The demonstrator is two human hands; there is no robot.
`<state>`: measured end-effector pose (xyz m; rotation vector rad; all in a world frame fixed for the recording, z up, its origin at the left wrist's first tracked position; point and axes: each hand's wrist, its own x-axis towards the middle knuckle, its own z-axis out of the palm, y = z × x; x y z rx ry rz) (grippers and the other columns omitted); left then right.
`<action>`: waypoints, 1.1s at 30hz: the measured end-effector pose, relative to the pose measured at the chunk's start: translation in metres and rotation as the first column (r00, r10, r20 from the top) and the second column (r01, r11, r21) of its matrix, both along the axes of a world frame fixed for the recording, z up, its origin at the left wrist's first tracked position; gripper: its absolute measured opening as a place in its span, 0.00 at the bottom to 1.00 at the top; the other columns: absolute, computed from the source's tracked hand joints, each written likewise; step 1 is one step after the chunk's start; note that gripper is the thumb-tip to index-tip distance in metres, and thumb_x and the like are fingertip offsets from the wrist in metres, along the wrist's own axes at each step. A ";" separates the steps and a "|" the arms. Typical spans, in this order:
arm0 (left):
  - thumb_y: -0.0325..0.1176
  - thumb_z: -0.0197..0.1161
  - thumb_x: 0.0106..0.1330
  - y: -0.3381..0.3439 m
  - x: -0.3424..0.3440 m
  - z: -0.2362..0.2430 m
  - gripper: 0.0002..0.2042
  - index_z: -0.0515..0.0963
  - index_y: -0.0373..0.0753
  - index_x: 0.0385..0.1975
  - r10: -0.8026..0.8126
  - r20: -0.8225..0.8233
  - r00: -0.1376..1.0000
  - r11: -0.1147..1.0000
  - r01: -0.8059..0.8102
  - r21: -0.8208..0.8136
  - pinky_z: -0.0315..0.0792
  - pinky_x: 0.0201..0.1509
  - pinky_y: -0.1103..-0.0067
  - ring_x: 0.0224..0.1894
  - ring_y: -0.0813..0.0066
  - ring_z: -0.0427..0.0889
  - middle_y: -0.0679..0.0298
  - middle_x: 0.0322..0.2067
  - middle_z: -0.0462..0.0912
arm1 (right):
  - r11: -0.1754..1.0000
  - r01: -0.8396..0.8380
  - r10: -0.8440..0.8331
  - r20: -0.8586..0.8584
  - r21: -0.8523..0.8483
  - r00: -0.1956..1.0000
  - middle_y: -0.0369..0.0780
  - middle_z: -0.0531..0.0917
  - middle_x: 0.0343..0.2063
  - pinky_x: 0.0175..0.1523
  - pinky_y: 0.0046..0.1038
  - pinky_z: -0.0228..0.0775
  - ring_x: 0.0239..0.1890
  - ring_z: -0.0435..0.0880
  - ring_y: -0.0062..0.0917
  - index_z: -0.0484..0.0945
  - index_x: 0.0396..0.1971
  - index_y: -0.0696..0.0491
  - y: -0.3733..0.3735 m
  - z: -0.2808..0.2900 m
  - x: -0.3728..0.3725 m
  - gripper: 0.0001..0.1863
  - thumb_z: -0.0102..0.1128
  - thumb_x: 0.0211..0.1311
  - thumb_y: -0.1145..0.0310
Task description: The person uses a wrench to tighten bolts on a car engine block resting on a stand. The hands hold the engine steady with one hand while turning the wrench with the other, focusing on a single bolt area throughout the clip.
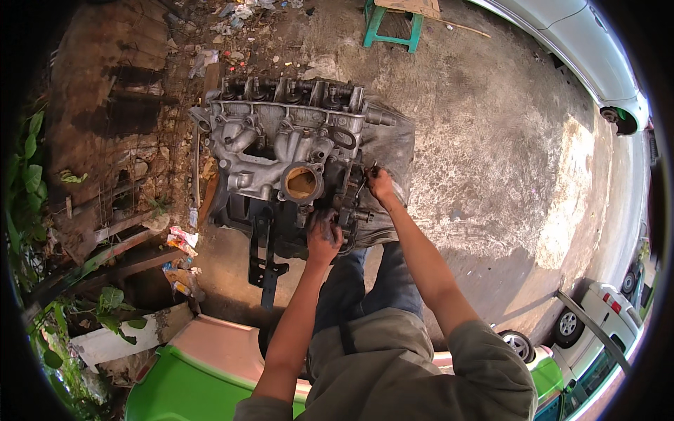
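A grey metal car engine [242,112] stands in front of me, its valve gear bared along the far top edge. On its near side sits a cast intake manifold [242,179] with a wide round opening [302,182], brownish inside. My left hand [325,235], fingers blackened, is curled against the dark lower part of the engine just below that opening; what it grips is hidden. At the engine's right end my right hand [380,184] is closed in a pinch beside a dark cover, around something too small to make out. A dark slotted bracket [265,263] juts toward me.
Wooden boards [105,133], litter [184,240] and green plants [34,175] lie along the left. A green stool [393,28] stands at the far side, and a pale car [583,49] at the far right. Close by me is a green and pink panel [210,351].
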<state>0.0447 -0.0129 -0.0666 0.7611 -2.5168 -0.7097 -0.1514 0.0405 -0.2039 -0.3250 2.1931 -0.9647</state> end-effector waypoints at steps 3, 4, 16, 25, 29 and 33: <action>0.24 0.52 0.56 0.001 0.000 -0.003 0.12 0.72 0.32 0.41 0.006 0.006 1.000 1.000 -0.006 -0.012 0.70 0.55 0.59 0.40 0.49 0.76 0.49 0.36 0.77 | 0.974 -0.012 -0.086 0.420 0.225 0.903 0.57 0.81 0.40 0.42 0.41 0.74 0.39 0.82 0.50 0.79 0.39 0.59 -0.001 -0.034 -0.020 0.16 0.55 0.58 0.63; 0.24 0.52 0.55 0.001 0.000 -0.004 0.13 0.72 0.34 0.41 0.022 0.008 1.000 1.000 -0.022 -0.001 0.69 0.57 0.59 0.44 0.48 0.76 0.50 0.39 0.77 | 0.952 -0.016 -0.157 0.537 0.304 0.829 0.56 0.81 0.41 0.44 0.40 0.75 0.40 0.83 0.49 0.79 0.39 0.59 -0.002 -0.039 -0.023 0.16 0.54 0.58 0.63; 0.24 0.53 0.55 0.003 0.003 -0.009 0.13 0.73 0.33 0.41 0.052 0.032 0.998 0.998 -0.053 0.045 0.72 0.53 0.60 0.45 0.49 0.76 0.50 0.38 0.77 | 0.968 0.223 -0.196 0.209 -0.115 0.958 0.48 0.86 0.30 0.43 0.36 0.76 0.37 0.85 0.43 0.81 0.33 0.58 0.047 0.042 -0.015 0.11 0.57 0.60 0.66; 0.20 0.50 0.53 0.000 -0.004 -0.003 0.12 0.71 0.29 0.39 0.001 -0.075 0.997 1.000 -0.002 -0.023 0.69 0.36 0.65 0.31 0.55 0.70 0.52 0.30 0.70 | 0.985 0.002 -0.053 -0.286 -0.174 0.957 0.50 0.84 0.35 0.45 0.32 0.75 0.40 0.85 0.41 0.79 0.40 0.58 0.076 0.102 0.056 0.11 0.53 0.58 0.80; 0.20 0.50 0.53 -0.001 -0.003 -0.006 0.12 0.71 0.27 0.38 -0.005 -0.062 0.998 0.999 0.003 -0.033 0.70 0.37 0.65 0.31 0.57 0.69 0.53 0.28 0.70 | 1.000 -0.005 -0.003 -0.325 -0.025 0.946 0.53 0.83 0.32 0.44 0.39 0.75 0.38 0.82 0.49 0.81 0.42 0.54 0.068 0.115 0.065 0.15 0.57 0.53 0.79; 0.22 0.51 0.53 -0.002 0.001 -0.010 0.14 0.72 0.29 0.40 -0.006 -0.011 1.000 0.999 0.007 0.035 0.71 0.45 0.62 0.38 0.51 0.74 0.49 0.33 0.75 | 0.999 -0.033 0.021 -0.358 -0.027 0.933 0.55 0.79 0.28 0.42 0.46 0.72 0.36 0.78 0.54 0.81 0.41 0.53 0.059 0.125 0.066 0.15 0.59 0.51 0.78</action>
